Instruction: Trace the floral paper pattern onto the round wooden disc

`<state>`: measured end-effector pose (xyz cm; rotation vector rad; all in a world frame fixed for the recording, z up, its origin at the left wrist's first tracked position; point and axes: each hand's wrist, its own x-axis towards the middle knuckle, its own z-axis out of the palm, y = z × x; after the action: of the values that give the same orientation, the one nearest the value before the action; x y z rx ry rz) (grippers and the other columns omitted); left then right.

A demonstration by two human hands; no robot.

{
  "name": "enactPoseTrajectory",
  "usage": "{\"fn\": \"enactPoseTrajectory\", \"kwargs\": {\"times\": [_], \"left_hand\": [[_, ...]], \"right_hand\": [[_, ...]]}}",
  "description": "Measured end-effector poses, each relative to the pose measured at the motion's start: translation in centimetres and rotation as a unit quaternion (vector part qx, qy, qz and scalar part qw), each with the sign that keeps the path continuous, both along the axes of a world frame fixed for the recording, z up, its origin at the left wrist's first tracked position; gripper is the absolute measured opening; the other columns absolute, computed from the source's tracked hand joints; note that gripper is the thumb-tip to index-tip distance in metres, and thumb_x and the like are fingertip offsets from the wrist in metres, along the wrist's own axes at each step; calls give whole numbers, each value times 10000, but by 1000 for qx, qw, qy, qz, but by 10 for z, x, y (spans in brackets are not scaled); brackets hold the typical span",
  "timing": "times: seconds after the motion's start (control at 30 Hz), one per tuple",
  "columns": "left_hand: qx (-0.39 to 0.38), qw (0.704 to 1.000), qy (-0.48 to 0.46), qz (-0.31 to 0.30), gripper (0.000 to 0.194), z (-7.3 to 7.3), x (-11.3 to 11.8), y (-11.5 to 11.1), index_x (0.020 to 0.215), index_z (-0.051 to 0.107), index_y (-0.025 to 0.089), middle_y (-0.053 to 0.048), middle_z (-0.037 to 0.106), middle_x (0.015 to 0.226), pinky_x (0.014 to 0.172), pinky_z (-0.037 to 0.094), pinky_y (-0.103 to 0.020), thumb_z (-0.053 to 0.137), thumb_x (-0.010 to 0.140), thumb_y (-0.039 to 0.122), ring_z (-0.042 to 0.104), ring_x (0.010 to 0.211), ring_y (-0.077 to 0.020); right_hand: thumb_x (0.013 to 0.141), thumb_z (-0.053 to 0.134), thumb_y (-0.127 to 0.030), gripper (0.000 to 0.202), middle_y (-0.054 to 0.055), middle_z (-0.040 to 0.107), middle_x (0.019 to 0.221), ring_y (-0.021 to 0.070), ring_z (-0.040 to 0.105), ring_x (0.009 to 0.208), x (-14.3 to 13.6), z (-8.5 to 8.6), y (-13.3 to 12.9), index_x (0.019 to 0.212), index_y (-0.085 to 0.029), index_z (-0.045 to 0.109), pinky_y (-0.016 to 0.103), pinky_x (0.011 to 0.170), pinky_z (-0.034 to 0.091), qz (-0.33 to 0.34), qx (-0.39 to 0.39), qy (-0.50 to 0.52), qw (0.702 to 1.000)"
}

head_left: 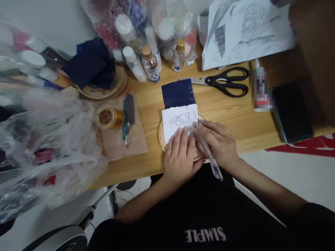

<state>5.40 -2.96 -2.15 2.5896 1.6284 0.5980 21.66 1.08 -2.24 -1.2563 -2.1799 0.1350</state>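
Note:
My left hand (180,155) lies flat, fingers stretched out, on the lower part of a white sheet of paper (168,130) with an oval floral line drawing. In my right hand (221,141) is a clear pen (210,156), its tip end near the drawing's right side and its other end slanting toward my body. Under the paper is a round wooden hoop or board (161,137), mostly covered by paper and hands. A dark blue cloth piece (178,93) shows beyond the paper's far edge.
Black-handled scissors (227,82) lie at the far right, beside a glue tube (261,89) and a dark phone (293,113). Small bottles (151,64) stand at the back. On the left are a gold thread spool (110,117), tools on a clear bag (128,116) and crumpled plastic (57,150).

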Motion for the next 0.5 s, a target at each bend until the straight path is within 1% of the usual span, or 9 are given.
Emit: {"fn": "enactPoseTrajectory", "kwargs": {"times": [0.17, 0.23, 0.33, 0.43, 0.5], "left_hand": [[-1, 1000, 7, 15, 660, 2, -9, -5, 1379, 512, 115, -220, 527, 1445, 1089, 396, -436, 419, 954, 611, 469, 1378, -330], [1, 1000, 14, 20, 662, 1, -14, -8, 1389, 500, 127, -222, 524, 1444, 1094, 388, -450, 416, 952, 617, 472, 1372, -339], [11, 999, 22, 26, 653, -2, -18, -11, 1385, 504, 148, -227, 521, 1441, 1114, 359, -463, 401, 953, 626, 482, 1362, -348], [29, 999, 26, 34, 664, -5, -18, -12, 1377, 508, 154, -222, 535, 1428, 1126, 341, -454, 397, 945, 646, 491, 1355, -342], [41, 998, 28, 39, 684, -6, -17, -11, 1370, 510, 161, -211, 552, 1414, 1129, 339, -443, 389, 935, 675, 498, 1351, -328]], "right_hand": [[837, 642, -193, 287, 66, 759, 1121, 247, 692, 1117, 1, 0, 1, 1117, -234, 687, 403, 876, 575, 8, 15, -14, 1000], [830, 638, -187, 277, 65, 764, 1099, 246, 694, 1104, 1, 0, 1, 1100, -224, 688, 398, 870, 575, 9, 25, -21, 999], [824, 623, -186, 263, 53, 768, 1077, 238, 698, 1082, -1, 0, 2, 1074, -236, 686, 394, 862, 576, -5, 20, -27, 999], [809, 607, -191, 269, 58, 773, 1011, 241, 708, 1035, -3, 4, 3, 1062, -242, 685, 398, 837, 578, -22, 3, 6, 1000], [792, 600, -198, 259, 58, 770, 957, 242, 713, 989, -4, 8, 7, 1029, -242, 694, 403, 821, 578, -35, -22, 44, 998]]}}
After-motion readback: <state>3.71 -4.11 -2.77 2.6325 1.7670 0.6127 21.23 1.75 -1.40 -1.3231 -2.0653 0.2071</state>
